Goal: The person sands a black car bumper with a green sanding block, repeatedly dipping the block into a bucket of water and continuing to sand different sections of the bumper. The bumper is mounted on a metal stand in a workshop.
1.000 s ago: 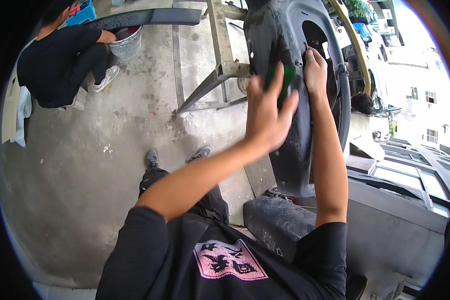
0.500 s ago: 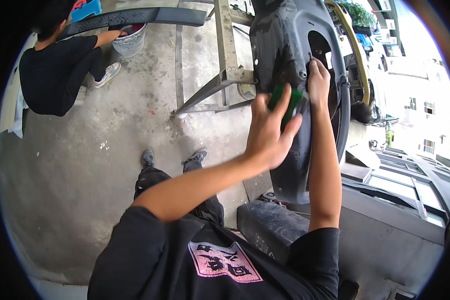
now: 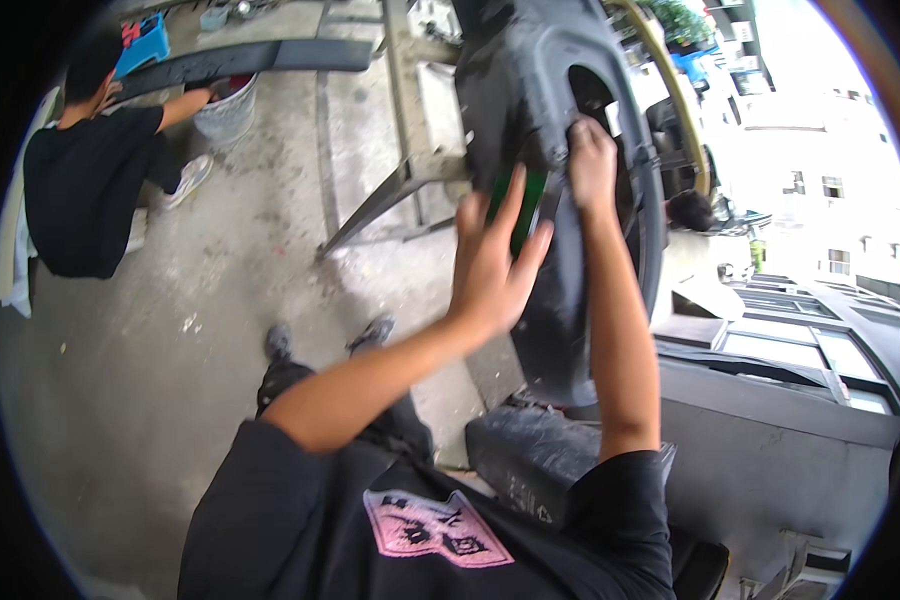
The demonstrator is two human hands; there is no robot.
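Note:
A dark grey moulded car bumper stands lengthwise in front of me, with scuffed patches on its surface and an oval opening in its upper part. My left hand lies over a green sanding block, fingers stretched along it, pressing it to the bumper's face. Part of the block is hidden beneath the fingers. Higher up and to the right, my right hand grips the bumper at the edge of the opening, its fingertips curled in and partly hidden.
A metal stand is beside the bumper on the left. Below the bumper sits a dark dusty box. At far left a co-worker crouches, one hand at a bucket, near a long dark trim piece.
The whole scene has shifted left in the picture as the view turned. Both my hands keep about the same places on the bumper, the block still under the left one.

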